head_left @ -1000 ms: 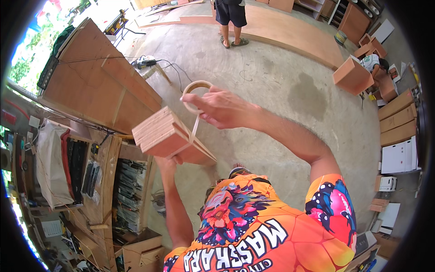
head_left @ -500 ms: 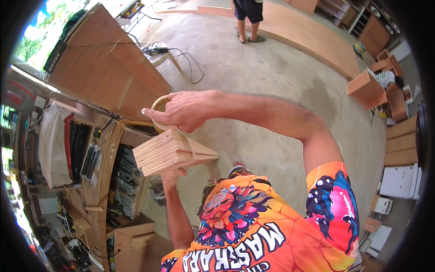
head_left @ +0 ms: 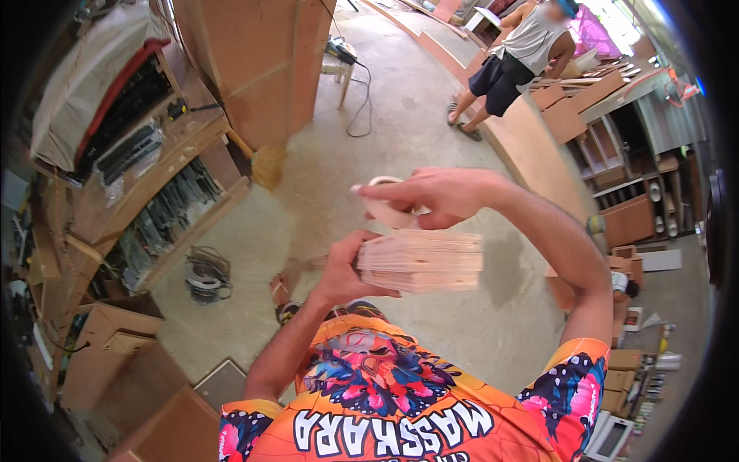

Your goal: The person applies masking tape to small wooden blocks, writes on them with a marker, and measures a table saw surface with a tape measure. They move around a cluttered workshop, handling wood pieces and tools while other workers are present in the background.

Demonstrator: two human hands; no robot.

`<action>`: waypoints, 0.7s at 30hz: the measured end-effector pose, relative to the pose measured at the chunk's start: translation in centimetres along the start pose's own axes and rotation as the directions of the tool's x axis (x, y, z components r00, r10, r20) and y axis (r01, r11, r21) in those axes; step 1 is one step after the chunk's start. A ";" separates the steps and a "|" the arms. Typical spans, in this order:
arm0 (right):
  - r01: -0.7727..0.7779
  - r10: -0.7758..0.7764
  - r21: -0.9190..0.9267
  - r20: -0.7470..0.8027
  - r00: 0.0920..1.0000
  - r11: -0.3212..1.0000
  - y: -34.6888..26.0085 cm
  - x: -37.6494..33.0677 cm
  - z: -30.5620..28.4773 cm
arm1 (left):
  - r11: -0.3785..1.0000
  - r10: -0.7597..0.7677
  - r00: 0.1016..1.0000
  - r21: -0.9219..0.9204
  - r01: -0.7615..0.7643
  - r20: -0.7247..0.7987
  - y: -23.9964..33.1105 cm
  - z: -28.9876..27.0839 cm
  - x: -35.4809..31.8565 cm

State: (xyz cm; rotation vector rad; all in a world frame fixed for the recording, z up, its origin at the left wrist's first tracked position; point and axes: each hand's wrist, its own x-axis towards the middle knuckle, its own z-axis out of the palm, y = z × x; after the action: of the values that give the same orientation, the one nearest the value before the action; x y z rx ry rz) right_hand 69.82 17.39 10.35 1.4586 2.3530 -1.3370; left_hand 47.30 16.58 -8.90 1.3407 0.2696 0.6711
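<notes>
A stacked bundle of thin pale wooden slats [head_left: 431, 260] lies level in front of my chest. My left hand [head_left: 340, 266] grips its left end, fingers wrapped round it. Just above the bundle, my right hand [head_left: 446, 196] is closed on a roll of pale tape [head_left: 391, 212], slightly blurred by motion. The index finger stretches along the roll's upper side. Some tape seems to run round the slats near my left hand, though blur hides how far.
On the left stands a wooden rack [head_left: 173, 192] with dark stock. A broom [head_left: 267, 165] leans by a tall wooden panel [head_left: 258, 69]. A grey tool [head_left: 206, 276] sits on the floor. Ahead, another person [head_left: 523, 61] stands beside long boards [head_left: 539, 146].
My view has swung left. The bundle has turned from pointing away to lying crosswise, and my left hand now grips its left end. The tape roll has come above it.
</notes>
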 end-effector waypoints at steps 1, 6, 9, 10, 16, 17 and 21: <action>-0.024 0.024 0.087 0.009 1.000 0.996 0.3 0.2 -0.3 | 0.999 0.020 1.000 0.032 -0.021 0.014 0.3 -0.2 0.2; -0.449 0.420 0.358 0.161 0.893 0.818 -1.1 3.7 -3.9 | 0.924 0.299 0.953 0.236 -0.299 0.036 -0.8 -1.2 3.4; -0.654 0.658 0.189 0.052 0.751 0.732 -3.8 7.2 -3.7 | 0.927 0.298 0.954 0.230 -0.297 0.028 -1.2 -2.1 3.6; -0.694 0.697 0.121 0.024 0.716 0.709 -4.2 8.3 -4.1 | 0.926 0.303 0.952 0.225 -0.302 0.031 -1.5 -2.4 4.0; -0.801 0.778 0.026 -0.262 0.572 0.598 -5.1 11.1 -3.0 | 0.925 0.301 0.951 0.224 -0.308 0.062 -2.1 -2.5 4.4; -0.820 0.795 0.043 -0.279 0.538 0.570 -5.2 11.5 -2.6 | 0.927 0.302 0.951 0.210 -0.309 0.068 -2.2 -2.2 4.3; -0.815 0.752 0.013 -0.396 0.527 0.579 -5.6 13.3 1.1 | 0.906 0.385 0.922 0.198 -0.374 -0.021 -2.3 -0.5 4.2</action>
State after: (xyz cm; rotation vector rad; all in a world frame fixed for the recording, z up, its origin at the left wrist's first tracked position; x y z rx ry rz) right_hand 57.96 24.94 7.06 2.4258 1.4421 -0.6101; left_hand 50.93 19.29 -10.41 1.5777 0.1202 1.0353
